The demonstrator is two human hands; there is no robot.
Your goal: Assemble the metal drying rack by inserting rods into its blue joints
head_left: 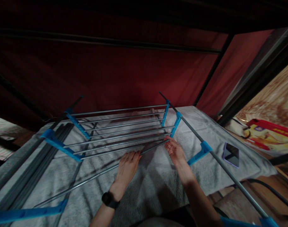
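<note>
A thin metal rod point(94, 178) slants across the cloth in front of a rack of parallel metal rods point(125, 136). My left hand point(128, 164), with a dark watch on its wrist, is wrapped round this rod near its right part. My right hand point(175, 150) pinches the same rod close to its right end, just below a blue plastic bracket point(175, 125). The rod's left end lies near another blue bracket point(30, 213) at the lower left. A further blue bracket point(200, 153) on the right side tube point(231, 175) stands beside my right forearm.
A grey towel-like cloth point(219, 134) lies under the rack. Several loose grey tubes point(37, 173) rest along the left. A phone point(231, 155) lies at the right, with a red and yellow box point(271, 135) beyond it. Dark frame bars and red fabric point(125, 72) stand behind.
</note>
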